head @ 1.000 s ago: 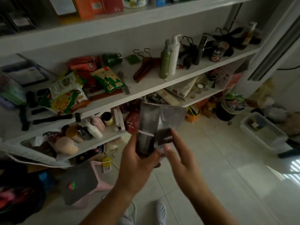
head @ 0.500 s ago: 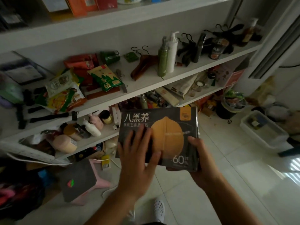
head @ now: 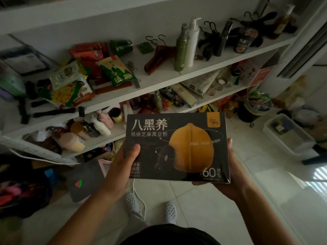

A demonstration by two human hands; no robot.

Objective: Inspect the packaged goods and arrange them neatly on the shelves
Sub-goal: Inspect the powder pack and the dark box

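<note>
A flat black box (head: 177,147) with white Chinese lettering, an orange walnut picture and "60%" faces me, held level in front of the shelves. My left hand (head: 123,160) grips its left edge, thumb on the front. My right hand (head: 228,167) supports the right edge and underside, fingers mostly hidden behind the box. On the middle white shelf (head: 159,80) lie snack bags: a green-and-yellow bag (head: 115,70), red packets (head: 88,53) and a stack of colourful bags (head: 69,85).
Hangers (head: 159,53) and pump bottles (head: 185,45) stand further right on the middle shelf. The lower shelf (head: 113,135) holds jars and bottles. On the tiled floor sit a dark stool (head: 85,179), a clear bin (head: 288,133) and a black bucket (head: 251,110).
The box was turned from its silvery back to its printed front. My left hand slid from flat on the front to the left edge; my right hand moved under the right side.
</note>
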